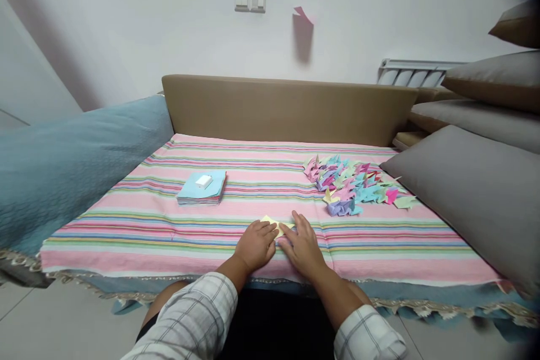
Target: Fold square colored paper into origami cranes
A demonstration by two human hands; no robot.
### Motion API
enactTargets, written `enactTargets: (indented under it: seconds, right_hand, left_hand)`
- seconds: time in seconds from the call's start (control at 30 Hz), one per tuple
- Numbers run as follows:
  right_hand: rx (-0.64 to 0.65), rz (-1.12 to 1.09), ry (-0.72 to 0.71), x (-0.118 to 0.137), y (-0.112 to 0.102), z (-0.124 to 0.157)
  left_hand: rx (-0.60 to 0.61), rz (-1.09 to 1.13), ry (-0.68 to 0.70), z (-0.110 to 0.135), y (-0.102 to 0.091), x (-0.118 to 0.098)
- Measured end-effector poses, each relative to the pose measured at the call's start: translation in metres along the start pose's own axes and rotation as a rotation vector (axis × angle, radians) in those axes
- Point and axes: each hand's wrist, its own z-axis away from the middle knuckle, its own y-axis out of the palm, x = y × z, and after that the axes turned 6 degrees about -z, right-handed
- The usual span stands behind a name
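Observation:
A small piece of pale yellow folded paper (pixel 272 221) lies on the striped cloth (pixel 169 225) near its front edge. My left hand (pixel 255 244) rests on the paper's left part with fingers curled and pressed down. My right hand (pixel 302 244) lies flat on the paper's right side, fingers stretched forward and together. Most of the paper is hidden under both hands. Both sleeves are checked white.
A stack of light blue paper sheets (pixel 202 188) with a small white block (pixel 203 181) on top lies to the left. A heap of several coloured folded paper cranes (pixel 354 185) sits to the right. Grey cushions (pixel 468 191) stand on the right, a blue blanket (pixel 71 163) on the left.

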Motion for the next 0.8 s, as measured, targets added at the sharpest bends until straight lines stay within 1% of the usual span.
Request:
enactTargets:
  seconds: [0.1,0.17,0.27,0.4,0.47,0.53,0.57,0.67,0.73,0.8]
  right_hand:
    - [0.065,0.1,-0.017,-0.001,0.015,0.01]
    - [0.084,0.13,-0.011,-0.004,0.018,0.014]
    - [0.086,0.162,0.005,-0.012,0.018,0.018]
    - [0.053,0.196,0.075,-0.023,0.011,0.02]
    - [0.027,0.202,0.113,-0.023,0.009,0.018]
    - [0.007,0.195,0.116,-0.019,0.009,0.014]
    - [0.004,0.186,0.095,-0.016,0.009,0.011]
    - [0.01,0.156,-0.028,-0.004,0.012,0.002]
    - [0.001,0.151,-0.076,0.002,0.014,-0.003]
    - [0.024,0.147,-0.122,0.007,0.015,-0.006]
  left_hand:
    - [0.003,-0.003,0.001,0.0,0.0,0.0]
    - [-0.001,-0.005,0.0,0.0,0.0,-0.001]
    - [-0.008,-0.006,-0.002,0.0,0.0,-0.001]
    - [-0.009,-0.004,0.006,0.0,-0.001,-0.001]
    - [-0.01,-0.002,0.008,0.0,0.0,0.0]
    - [-0.011,0.0,0.008,0.0,0.0,0.0]
    - [-0.01,0.001,0.007,0.0,0.0,0.0]
    - [-0.003,0.002,-0.003,0.0,0.001,0.0]
    - [-0.002,0.004,-0.006,0.0,0.0,0.0]
    - [0.004,0.014,-0.004,0.0,-0.001,0.0]
